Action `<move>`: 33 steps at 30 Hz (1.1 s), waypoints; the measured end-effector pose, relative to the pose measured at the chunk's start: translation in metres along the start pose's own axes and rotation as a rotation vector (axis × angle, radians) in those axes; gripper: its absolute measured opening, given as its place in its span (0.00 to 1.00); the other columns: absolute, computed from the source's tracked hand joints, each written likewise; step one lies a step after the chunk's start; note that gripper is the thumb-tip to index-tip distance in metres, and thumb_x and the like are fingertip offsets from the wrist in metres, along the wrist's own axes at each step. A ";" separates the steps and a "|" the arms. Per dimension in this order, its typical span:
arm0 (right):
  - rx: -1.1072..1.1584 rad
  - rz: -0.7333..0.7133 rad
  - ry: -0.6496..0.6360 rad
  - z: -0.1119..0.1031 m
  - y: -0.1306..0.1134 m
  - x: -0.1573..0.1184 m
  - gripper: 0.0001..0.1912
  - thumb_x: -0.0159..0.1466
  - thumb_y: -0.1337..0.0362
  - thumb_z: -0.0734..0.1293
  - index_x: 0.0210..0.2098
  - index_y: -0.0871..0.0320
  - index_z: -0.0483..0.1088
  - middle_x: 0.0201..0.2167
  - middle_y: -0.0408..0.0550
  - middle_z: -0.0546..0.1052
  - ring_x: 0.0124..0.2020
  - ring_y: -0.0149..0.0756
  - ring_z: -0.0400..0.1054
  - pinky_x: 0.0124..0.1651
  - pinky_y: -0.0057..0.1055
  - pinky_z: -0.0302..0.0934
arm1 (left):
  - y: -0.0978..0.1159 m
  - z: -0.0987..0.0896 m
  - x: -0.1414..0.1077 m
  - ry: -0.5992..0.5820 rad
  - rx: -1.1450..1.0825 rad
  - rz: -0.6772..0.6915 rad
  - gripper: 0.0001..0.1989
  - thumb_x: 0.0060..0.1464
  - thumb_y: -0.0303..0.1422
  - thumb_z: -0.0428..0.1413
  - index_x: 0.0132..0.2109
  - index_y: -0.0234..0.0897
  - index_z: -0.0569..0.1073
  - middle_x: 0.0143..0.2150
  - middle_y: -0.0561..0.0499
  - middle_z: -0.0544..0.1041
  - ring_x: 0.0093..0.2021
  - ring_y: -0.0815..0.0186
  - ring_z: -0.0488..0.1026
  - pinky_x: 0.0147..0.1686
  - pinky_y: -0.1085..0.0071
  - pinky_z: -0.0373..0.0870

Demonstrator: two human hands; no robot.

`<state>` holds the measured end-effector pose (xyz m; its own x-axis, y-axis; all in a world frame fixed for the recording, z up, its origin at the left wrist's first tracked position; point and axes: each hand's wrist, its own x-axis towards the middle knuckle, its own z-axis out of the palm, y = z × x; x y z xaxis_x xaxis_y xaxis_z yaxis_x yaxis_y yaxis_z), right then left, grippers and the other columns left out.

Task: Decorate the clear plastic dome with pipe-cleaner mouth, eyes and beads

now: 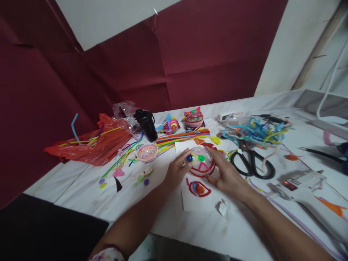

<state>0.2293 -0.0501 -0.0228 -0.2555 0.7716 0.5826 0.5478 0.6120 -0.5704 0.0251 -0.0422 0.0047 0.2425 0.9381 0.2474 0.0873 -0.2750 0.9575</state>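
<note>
Between both hands is a clear rounded craft piece (208, 159) trimmed with red pipe cleaner, with a green coil and a pink triangle on it. My left hand (176, 168) grips its left side, fingers by a dark blue coil (189, 158). My right hand (228, 175) is curled round the right side, thumb near the lower edge. Just below, on a white paper sheet (190, 204), lies a red eye-shaped pipe cleaner outline (205, 194) with an orange and blue coil inside. A crumpled white scrap (223, 207) sits near my right wrist.
Black-handled scissors (252, 165) and a glue gun (301, 188) lie at right, below a pipe cleaner heap (258, 130). Behind stand a black bottle (146, 125) and two decorated pieces, one with pink points (194, 119). Left are a small bowl (147, 152) and a red plastic bag (95, 146).
</note>
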 end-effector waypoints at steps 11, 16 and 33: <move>-0.009 0.000 -0.011 0.001 0.002 -0.001 0.43 0.56 0.65 0.66 0.69 0.55 0.46 0.65 0.60 0.61 0.64 0.52 0.57 0.63 0.50 0.58 | 0.000 0.002 0.001 0.038 -0.006 -0.043 0.22 0.51 0.29 0.59 0.55 0.41 0.75 0.66 0.48 0.66 0.66 0.52 0.61 0.62 0.61 0.62; -0.017 0.015 -0.021 0.000 0.001 -0.001 0.43 0.56 0.66 0.67 0.68 0.56 0.47 0.64 0.62 0.61 0.63 0.52 0.59 0.62 0.50 0.59 | 0.002 0.003 0.002 0.040 -0.059 -0.080 0.23 0.50 0.29 0.59 0.55 0.40 0.75 0.66 0.49 0.65 0.67 0.53 0.60 0.62 0.63 0.62; -0.024 -0.008 -0.018 0.002 0.003 0.001 0.44 0.55 0.65 0.68 0.68 0.56 0.47 0.65 0.61 0.61 0.64 0.52 0.57 0.63 0.50 0.57 | -0.011 0.003 0.004 0.071 -0.024 -0.007 0.21 0.54 0.36 0.58 0.56 0.42 0.74 0.65 0.49 0.67 0.66 0.55 0.61 0.65 0.61 0.56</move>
<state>0.2289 -0.0477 -0.0252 -0.2743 0.7699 0.5762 0.5647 0.6140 -0.5515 0.0281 -0.0364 -0.0052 0.1729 0.9528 0.2494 0.0652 -0.2637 0.9624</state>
